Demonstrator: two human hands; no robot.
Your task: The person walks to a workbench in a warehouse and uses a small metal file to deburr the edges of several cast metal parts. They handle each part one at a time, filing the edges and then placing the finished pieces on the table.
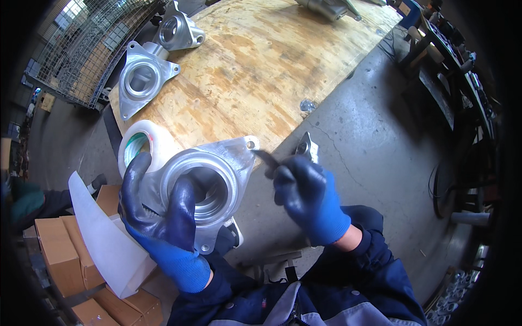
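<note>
My left hand, in a blue knit glove with a dark coated palm, grips a silvery metal flange casting. Its thumb reaches into the round bore, and the fingers wrap the left side. In my right hand, gloved alike, is a slim dark tool whose kind I cannot make out. The tool's tip is at the casting's upper right corner, beside a small bolt hole. Just behind the left fingers, a roll of whitish tape lies on the table corner.
On the wooden tabletop sit similar castings at the far left, and a larger metal part at the back. Cardboard boxes and a white sheet are at lower left. A wire cage stands beyond.
</note>
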